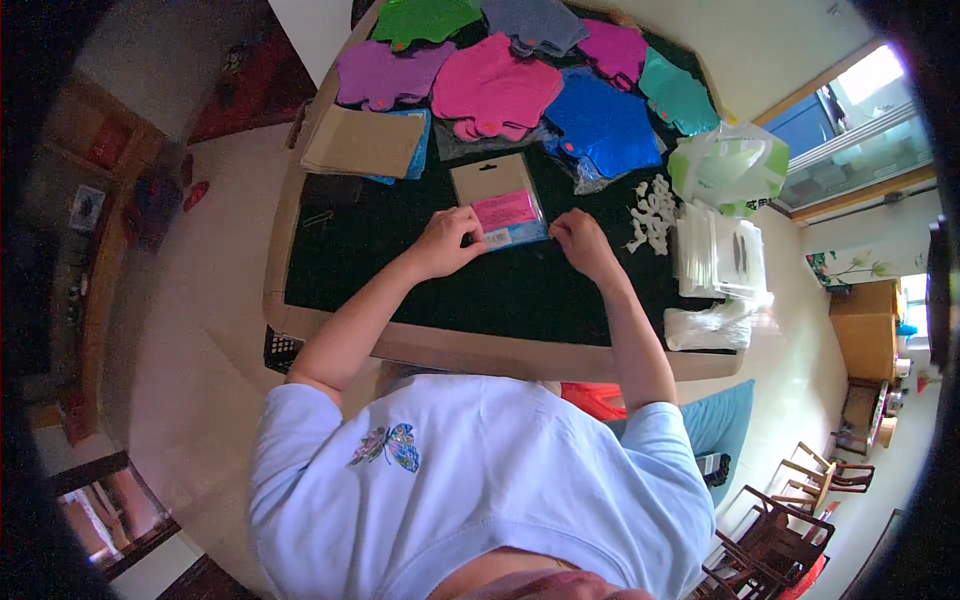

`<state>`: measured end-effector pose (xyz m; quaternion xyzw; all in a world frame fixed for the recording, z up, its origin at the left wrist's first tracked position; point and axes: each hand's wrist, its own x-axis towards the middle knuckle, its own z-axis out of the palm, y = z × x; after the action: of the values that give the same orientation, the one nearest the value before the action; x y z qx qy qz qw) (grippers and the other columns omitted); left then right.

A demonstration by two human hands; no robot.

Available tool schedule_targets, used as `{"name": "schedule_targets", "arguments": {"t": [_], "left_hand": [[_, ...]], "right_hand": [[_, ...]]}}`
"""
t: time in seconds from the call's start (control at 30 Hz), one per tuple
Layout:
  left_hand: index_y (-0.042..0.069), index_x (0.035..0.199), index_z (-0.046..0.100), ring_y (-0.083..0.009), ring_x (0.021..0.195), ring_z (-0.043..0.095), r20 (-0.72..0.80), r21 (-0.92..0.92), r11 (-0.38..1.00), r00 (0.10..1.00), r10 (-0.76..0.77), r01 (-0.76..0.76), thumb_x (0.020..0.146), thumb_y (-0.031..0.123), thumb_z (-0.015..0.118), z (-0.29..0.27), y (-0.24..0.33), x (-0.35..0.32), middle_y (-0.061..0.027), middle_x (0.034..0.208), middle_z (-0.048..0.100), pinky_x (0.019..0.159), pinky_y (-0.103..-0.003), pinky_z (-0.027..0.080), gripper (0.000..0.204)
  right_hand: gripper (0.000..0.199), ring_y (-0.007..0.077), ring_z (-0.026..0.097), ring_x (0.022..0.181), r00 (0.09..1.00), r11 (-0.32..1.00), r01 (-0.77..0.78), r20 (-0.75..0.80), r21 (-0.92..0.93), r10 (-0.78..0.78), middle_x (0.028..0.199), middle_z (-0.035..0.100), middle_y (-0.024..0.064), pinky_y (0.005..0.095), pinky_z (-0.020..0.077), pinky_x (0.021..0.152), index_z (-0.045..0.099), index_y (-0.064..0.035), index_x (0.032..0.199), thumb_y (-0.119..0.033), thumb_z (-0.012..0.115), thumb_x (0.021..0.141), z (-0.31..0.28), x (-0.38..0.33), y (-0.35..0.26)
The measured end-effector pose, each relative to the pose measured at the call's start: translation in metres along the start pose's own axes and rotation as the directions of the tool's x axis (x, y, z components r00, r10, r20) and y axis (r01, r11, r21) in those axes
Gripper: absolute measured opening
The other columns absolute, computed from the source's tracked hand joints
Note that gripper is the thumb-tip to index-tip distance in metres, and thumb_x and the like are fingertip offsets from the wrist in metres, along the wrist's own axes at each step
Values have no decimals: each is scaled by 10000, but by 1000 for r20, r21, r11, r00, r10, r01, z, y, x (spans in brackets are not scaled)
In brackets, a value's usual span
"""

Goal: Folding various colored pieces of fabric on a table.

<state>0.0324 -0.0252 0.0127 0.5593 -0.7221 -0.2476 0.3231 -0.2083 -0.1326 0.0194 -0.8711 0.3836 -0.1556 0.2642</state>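
Observation:
A flat clear packet point(512, 182) lies on the dark table in front of me. Inside it are a brown card with a hang slot at the top, a pink folded piece point(505, 209) and a blue-and-white strip along the lower edge. My left hand point(450, 243) has its curled fingers on the packet's lower left side. At the lower right corner my right hand point(580, 242) is closed in a pinch on the packet's edge. What the fingertips press on exactly is partly hidden.
Stacks of flat coloured pieces, including pink point(497, 85) and blue point(605, 118), line the far side. Brown cards point(362, 140) sit at the left. Small white pieces point(652, 215), clear bags point(718, 252) and a green-and-white plastic bag point(728, 165) lie at the right.

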Motion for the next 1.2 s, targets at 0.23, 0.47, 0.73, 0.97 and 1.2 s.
{"name": "schedule_targets", "arguments": {"t": [0.23,0.47,0.73,0.97,1.2], "left_hand": [[60,702,531,-248,850,548,29,-5,999,998,-47,47,710,142,673,-4,7,1,-68,817,543,780,-391,405,164],[61,694,527,-247,842,542,1,14,1000,1000,-2,2,704,142,670,-1,3,0,-69,815,537,783,-393,401,164],[43,670,514,-257,782,554,-71,58,997,996,50,-46,669,85,683,2,4,-1,-78,777,536,699,-349,444,174],[54,671,540,-257,825,548,-45,22,1000,999,4,-3,679,119,684,0,6,-1,-75,784,542,757,-396,412,157],[53,629,567,-261,800,546,-136,91,995,991,-17,30,665,128,686,1,12,-7,-78,765,547,714,-400,425,146]], "right_hand": [[162,332,550,824,990,980,-139,-7,-142,140,805,567,172,401,449,719,598,-3,766,-164,596,749,0,6,-16],[160,335,559,796,986,969,-161,13,-188,166,796,566,165,407,455,712,602,-22,751,-180,610,732,2,8,-18],[155,330,548,802,966,961,-255,-81,-111,247,797,557,153,412,440,686,543,-24,786,-103,642,696,-1,3,-32],[307,317,534,913,908,925,349,-191,-151,-373,976,566,132,401,436,784,566,-48,990,27,562,692,10,-30,-55],[578,280,496,1062,933,884,331,-24,-330,-358,1149,509,115,434,358,955,500,-158,1221,26,540,674,17,-38,-60]]}}
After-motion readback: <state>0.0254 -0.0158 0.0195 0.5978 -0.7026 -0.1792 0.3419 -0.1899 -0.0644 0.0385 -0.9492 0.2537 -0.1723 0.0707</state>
